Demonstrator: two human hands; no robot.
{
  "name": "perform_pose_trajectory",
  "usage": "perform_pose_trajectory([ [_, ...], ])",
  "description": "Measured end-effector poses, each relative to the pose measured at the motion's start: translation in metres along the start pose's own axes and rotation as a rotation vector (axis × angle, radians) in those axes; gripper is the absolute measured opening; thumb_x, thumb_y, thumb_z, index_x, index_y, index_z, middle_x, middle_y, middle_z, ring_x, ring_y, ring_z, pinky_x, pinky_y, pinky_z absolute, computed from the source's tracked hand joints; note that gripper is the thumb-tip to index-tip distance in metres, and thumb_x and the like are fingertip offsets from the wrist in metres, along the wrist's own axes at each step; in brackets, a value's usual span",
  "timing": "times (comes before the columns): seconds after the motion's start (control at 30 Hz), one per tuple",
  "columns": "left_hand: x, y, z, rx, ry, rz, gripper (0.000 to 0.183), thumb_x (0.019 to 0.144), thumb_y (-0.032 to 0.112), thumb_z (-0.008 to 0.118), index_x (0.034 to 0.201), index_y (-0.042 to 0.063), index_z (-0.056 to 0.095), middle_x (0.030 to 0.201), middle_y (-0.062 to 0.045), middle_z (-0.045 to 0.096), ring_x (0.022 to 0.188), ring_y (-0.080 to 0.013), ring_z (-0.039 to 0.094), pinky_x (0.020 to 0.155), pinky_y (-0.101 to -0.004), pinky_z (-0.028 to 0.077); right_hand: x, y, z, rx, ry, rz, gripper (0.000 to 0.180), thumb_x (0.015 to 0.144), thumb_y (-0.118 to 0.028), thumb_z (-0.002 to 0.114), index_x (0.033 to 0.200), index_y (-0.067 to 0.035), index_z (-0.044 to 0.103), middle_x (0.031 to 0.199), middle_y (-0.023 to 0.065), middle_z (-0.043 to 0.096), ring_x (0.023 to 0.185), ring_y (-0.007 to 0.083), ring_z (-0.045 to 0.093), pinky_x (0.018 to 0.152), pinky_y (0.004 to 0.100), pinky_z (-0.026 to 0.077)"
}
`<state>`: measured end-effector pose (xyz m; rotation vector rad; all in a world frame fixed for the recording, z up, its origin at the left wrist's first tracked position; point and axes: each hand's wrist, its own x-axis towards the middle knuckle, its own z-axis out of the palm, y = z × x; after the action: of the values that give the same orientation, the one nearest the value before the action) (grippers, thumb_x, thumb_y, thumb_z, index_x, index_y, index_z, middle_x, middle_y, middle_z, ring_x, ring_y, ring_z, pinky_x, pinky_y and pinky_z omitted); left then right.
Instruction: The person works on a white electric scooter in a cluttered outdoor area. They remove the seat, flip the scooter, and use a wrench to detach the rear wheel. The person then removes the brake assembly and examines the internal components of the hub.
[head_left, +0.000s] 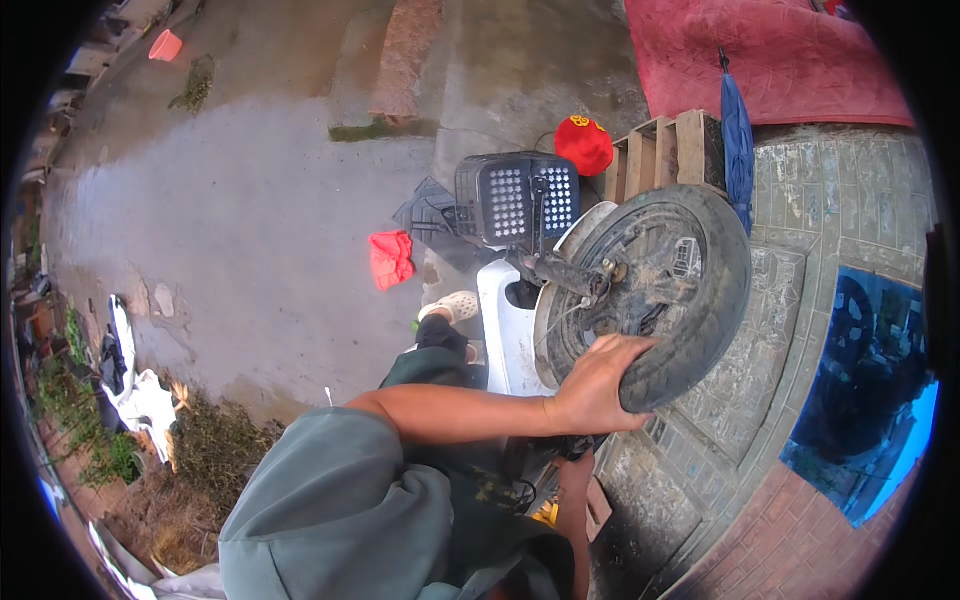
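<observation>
My left hand (604, 386) is wrapped over the edge of a dirty black tyre (709, 330) on a scooter wheel, its thumb and fingers spread around the rubber. The wheel sits tilted beside a fork leg (566, 276) and a white body panel (504, 322) of the scooter. Below the wheel, my right hand (576, 466) reaches up to a dark part; its fingers are largely hidden, so its hold cannot be made out. Beyond the panel is a black basket (517, 196) with star-shaped holes. Something yellow (547, 513) lies beside my right forearm.
A wooden crate (694, 150), a folded blue umbrella (737, 135) and a red round object (583, 146) stand beyond the wheel. A red cloth (391, 259) lies on wet concrete near a light clog (454, 306). A blue reflective panel (862, 390) is at the right.
</observation>
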<state>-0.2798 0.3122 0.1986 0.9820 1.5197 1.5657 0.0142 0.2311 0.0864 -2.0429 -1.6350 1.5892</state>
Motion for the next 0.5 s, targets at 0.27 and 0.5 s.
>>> perform_pose_trajectory([
  [0.27, -0.031, 0.03, 0.024, -0.011, 0.085, 0.097, 0.083, 0.06, 0.023, 0.084, 0.132, 0.001, 0.049, 0.124, -0.019, 0.057, 0.119, -0.037, 0.053, 0.108, -0.0461, 0.035, -0.025, 0.007, -0.001, 0.18, 0.124, -0.067, 0.029, 0.076, -0.004, 0.069, 0.103, -0.002, 0.059, 0.079, 0.0019, 0.059, 0.063, 0.0106, 0.054, 0.051, 0.026, 0.042],
  [0.5, -0.037, 0.043, 0.013, -0.021, 0.051, 0.121, 0.087, 0.062, 0.022, 0.085, 0.136, -0.001, 0.045, 0.123, -0.02, 0.055, 0.118, -0.0382, 0.052, 0.108, -0.0464, 0.034, -0.032, 0.017, -0.003, 0.1, 0.096, -0.121, 0.028, 0.074, 0.004, 0.066, 0.101, -0.002, 0.059, 0.073, 0.0012, 0.056, 0.059, 0.0117, 0.053, 0.05, 0.0272, 0.041],
])
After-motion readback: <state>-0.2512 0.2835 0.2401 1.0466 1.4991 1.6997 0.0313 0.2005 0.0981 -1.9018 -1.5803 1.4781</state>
